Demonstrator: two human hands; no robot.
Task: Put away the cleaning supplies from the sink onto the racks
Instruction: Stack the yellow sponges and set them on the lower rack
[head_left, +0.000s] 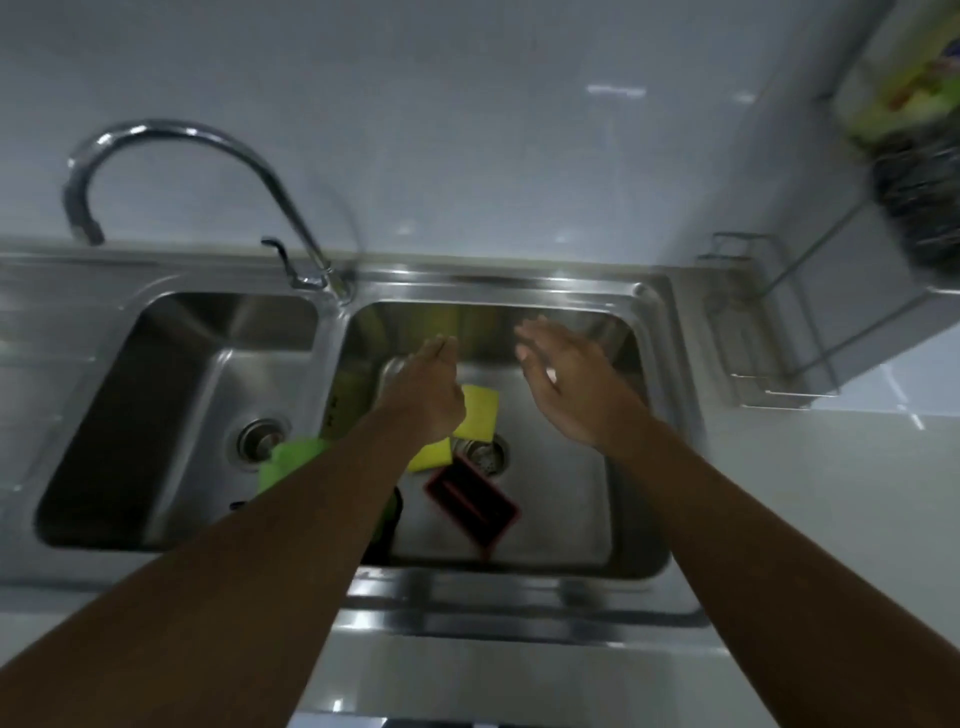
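Both my arms reach over the right basin of a steel double sink (649, 467). My left hand (428, 389) hovers above a yellow sponge (480, 413), fingers straight and together, holding nothing. My right hand (563, 384) is held open above the basin's back right part, empty. A second yellow piece (431, 456) lies beside the drain (485, 454). A dark block with a red edge (472, 501) rests on the basin floor in front of the drain. A green cloth (291, 460) lies on the divider, partly under my left forearm.
A curved chrome faucet (171, 140) stands behind the divider. The left basin (156, 415) holds only its drain. A wire rack (779, 338) hangs on the wall at right, and above it a shelf carries a dark scrubber (919, 202) and a blurred package.
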